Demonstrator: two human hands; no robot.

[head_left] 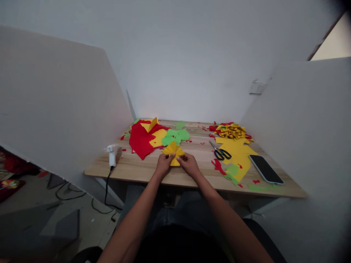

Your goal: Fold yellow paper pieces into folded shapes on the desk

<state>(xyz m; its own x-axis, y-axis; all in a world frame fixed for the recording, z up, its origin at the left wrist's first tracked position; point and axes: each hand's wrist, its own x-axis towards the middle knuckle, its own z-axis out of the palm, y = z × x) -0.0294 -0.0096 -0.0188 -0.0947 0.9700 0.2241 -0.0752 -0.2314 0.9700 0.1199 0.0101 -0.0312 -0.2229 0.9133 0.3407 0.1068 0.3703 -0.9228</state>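
Both my hands hold a creased, fan-like piece of yellow paper (173, 147) above the front part of the table. My left hand (164, 163) pinches its left side, thumb on top. My right hand (188, 163) grips the right side in the same way, fingers curled beneath. Just beyond the hands lie green paper pieces (175, 137). Left of those is a heap of red paper (141, 140) with folded yellow paper (150, 126) on it. Black-handled scissors (221, 151) rest to the right, their blades pointing away from me.
A white glue gun (112, 155) stands at the table's left edge, its cord hanging down. On the right are cut yellow sheets (237, 153), a pile of folded yellow pieces (231, 130) and a phone (265, 169). White partitions (63, 95) flank the wooden table (131, 171).
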